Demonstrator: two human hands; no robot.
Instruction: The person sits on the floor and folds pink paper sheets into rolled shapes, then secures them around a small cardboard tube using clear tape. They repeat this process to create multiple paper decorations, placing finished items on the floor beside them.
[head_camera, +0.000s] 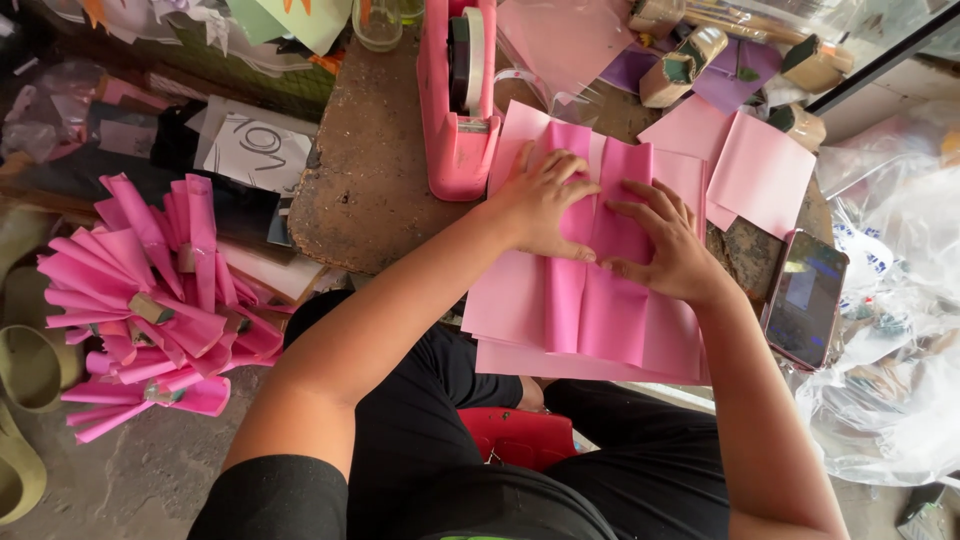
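Observation:
My left hand (545, 205) and my right hand (668, 238) press down side by side on a pink paper sheet (600, 310) that carries several lengthwise pleats. The fingers of both hands pinch a fold near the sheet's middle. The pleated sheet lies on top of other flat pink sheets (505, 300) on a worn brown table (370, 180). The near end of the paper hangs over the table's front edge above my lap.
A pink tape dispenser (458, 110) stands just left of my left hand. A phone (806, 298) lies at the right. More pink sheets (760, 170) and wooden blocks (680, 68) are behind. A pile of folded pink paper fans (150, 300) rests at the left; clear plastic bags (900, 300) at the right.

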